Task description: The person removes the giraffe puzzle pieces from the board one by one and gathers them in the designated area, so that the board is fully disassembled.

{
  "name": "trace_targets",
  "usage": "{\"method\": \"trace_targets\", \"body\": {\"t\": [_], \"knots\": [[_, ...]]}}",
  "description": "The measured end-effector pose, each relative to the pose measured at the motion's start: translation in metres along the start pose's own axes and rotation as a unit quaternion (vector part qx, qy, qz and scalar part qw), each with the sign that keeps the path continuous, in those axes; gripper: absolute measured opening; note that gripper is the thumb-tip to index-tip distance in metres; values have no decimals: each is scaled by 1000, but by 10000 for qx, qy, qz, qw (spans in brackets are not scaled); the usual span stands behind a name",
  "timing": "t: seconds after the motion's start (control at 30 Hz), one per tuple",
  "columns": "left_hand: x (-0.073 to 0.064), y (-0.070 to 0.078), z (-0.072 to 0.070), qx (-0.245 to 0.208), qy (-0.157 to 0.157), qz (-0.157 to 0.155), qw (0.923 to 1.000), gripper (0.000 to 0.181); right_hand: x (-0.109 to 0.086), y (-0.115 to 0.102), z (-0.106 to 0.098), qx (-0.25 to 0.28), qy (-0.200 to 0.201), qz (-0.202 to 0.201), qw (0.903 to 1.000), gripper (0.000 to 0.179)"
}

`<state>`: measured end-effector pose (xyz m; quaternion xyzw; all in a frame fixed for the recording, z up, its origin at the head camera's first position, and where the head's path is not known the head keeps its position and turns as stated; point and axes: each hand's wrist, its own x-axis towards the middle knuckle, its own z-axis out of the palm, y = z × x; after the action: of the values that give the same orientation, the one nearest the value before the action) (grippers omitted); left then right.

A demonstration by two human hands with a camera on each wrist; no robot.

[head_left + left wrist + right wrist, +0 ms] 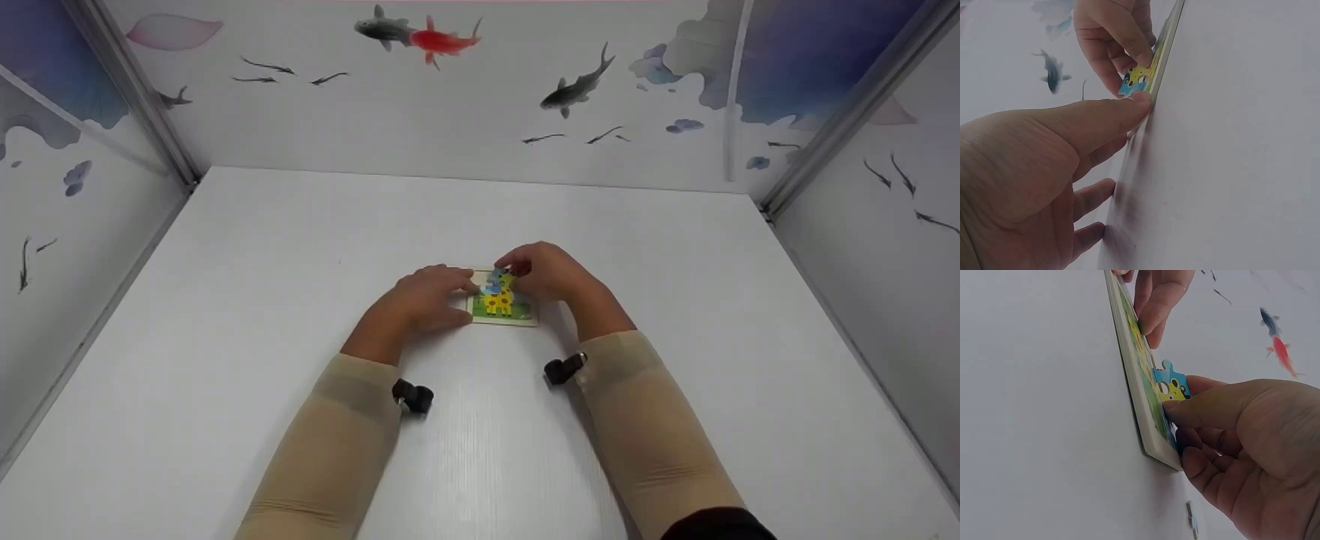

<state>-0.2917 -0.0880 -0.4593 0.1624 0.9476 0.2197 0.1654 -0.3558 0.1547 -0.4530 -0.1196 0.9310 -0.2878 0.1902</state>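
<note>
A small giraffe jigsaw puzzle board (504,323) with a pale wooden rim lies on the white table between both hands. My right hand (551,274) pinches a blue and yellow jigsaw piece (1172,385) with a giraffe's head on it, thumb against its face. That piece stands tilted up over the board's far part. My left hand (429,300) rests at the board's left side, its thumb straight along the near corner and a fingertip on the picture. In the left wrist view, its other fingers (1095,199) reach down to the table.
Beyond the board, a small flat piece (1192,520) lies on the table in the right wrist view. The white table (300,225) is bounded by panels painted with fish (574,90). Black wrist cameras (414,397) sit on both sleeves.
</note>
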Motion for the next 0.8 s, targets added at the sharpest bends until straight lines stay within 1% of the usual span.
{"method": "trace_targets", "body": {"t": [0.13,0.3,0.43,0.53,0.67,0.8], "knots": [[1,1,0,15,-5,-21,10000,49,-2,-1,-2,-61,-12,60,10000,41],[0,3,0,24,-10,-35,10000,50,-2,-1,-6,184,66,231,9995,34],[0,3,0,14,-40,-79,10000,50,-2,0,-11,523,275,329,9977,24],[1,2,-1,27,-72,-49,10000,51,-5,3,-16,780,405,340,9955,22],[1,1,0,42,-64,-9,10000,52,-10,10,-26,1106,609,393,9912,22],[1,1,2,40,-1,-5,10000,51,-15,20,-36,1328,924,468,9857,24]]}}
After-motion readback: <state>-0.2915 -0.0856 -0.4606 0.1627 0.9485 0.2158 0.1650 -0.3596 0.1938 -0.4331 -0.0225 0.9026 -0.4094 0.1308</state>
